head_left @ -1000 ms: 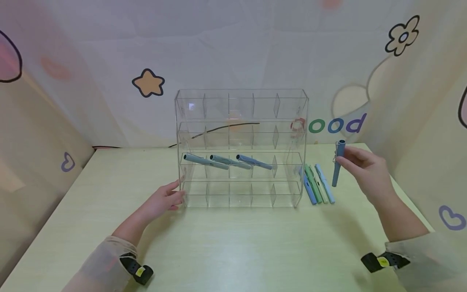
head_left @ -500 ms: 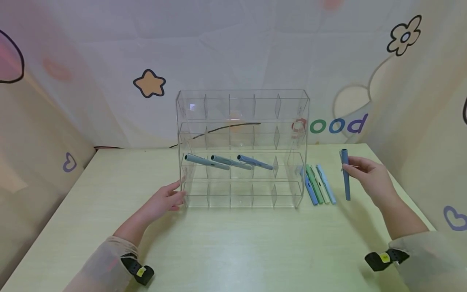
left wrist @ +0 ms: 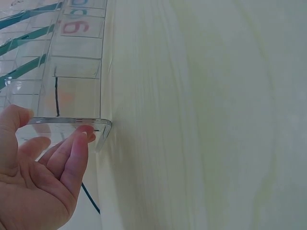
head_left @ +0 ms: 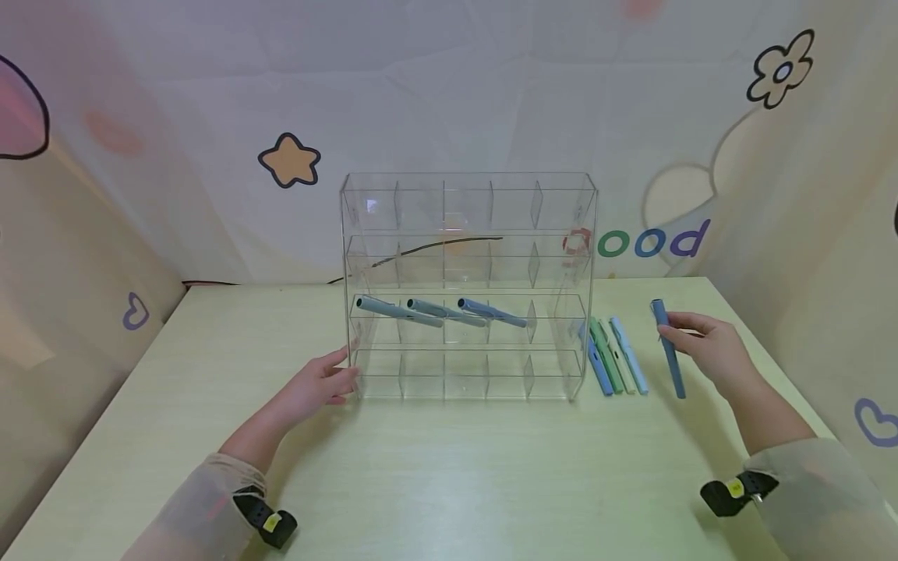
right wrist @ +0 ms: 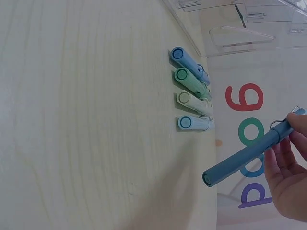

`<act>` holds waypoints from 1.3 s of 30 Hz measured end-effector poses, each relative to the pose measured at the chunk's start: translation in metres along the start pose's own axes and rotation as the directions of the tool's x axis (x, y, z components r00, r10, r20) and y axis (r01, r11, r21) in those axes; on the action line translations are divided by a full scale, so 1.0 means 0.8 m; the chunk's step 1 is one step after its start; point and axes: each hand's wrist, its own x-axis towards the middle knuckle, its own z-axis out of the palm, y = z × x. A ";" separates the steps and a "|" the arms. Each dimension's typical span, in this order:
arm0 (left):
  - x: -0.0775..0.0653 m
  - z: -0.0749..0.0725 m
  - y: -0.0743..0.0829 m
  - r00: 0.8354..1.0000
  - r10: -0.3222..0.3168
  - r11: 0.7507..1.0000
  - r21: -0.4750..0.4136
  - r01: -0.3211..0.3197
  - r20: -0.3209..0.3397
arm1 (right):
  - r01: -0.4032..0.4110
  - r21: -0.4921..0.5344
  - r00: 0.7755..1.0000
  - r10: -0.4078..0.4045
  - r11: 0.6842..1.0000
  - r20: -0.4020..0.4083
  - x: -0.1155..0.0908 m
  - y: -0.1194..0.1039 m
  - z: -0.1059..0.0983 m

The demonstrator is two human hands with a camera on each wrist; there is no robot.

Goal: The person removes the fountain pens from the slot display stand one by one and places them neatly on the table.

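A clear acrylic rack [head_left: 468, 362] with tiers of small compartments stands on the table. My left hand [head_left: 316, 386] touches its left side panel, thumb above the other fingers; the left wrist view shows the fingertips against that panel. To the right, my right hand [head_left: 712, 351] pinches a dark blue capped pen [head_left: 669, 354] near its clip end, tilted above the table. Between it and the rack lie a blue pen [head_left: 599, 366], a green pen [head_left: 606, 358], a pale green pen [right wrist: 193, 103] and a light blue pen [head_left: 629, 357], side by side.
One tier of the rack holds a teal pen [head_left: 396, 312], a grey-blue pen [head_left: 449, 313] and a blue pen [head_left: 494, 313], all slanted. Behind the table [head_left: 449, 483] hangs a printed curtain [head_left: 449, 101], with more fabric on both sides.
My right hand has moved right and down with the dark blue pen, whose lower end now swings farther right. My left hand stays at the rack's side.
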 end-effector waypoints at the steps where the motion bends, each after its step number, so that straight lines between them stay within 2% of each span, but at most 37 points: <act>1: 0.000 0.000 0.000 1.000 -0.001 1.000 -0.002 0.001 0.001 | -0.001 -0.009 1.000 0.001 1.000 0.006 0.001 0.001 0.000; 7: 0.001 0.000 0.000 1.000 -0.006 1.000 0.002 0.006 -0.003 | -0.012 -0.032 1.000 0.012 0.999 0.027 0.006 0.010 0.000; 20: 0.001 0.001 0.003 0.999 0.033 0.999 -0.001 -0.033 0.024 | -0.057 -0.043 0.997 0.059 0.997 0.044 0.019 0.021 0.003; 26: 0.002 0.001 0.000 1.000 0.014 1.000 0.003 -0.014 0.005 | -0.061 -0.061 0.997 0.064 0.996 0.046 0.029 0.028 0.006; 32: 0.001 0.001 0.001 1.000 0.016 1.000 0.012 -0.016 0.007 | -0.083 -0.080 0.996 0.084 0.993 0.014 0.037 0.032 0.010; 35: 0.000 0.001 0.002 1.000 0.006 1.000 0.008 -0.006 0.002 | -0.064 -0.089 0.997 0.067 0.994 0.033 0.039 0.031 0.012; 39: -0.002 0.001 0.003 1.000 -0.002 1.000 0.003 0.002 0.003 | -0.092 -0.093 0.994 0.096 0.991 0.044 0.042 0.029 0.016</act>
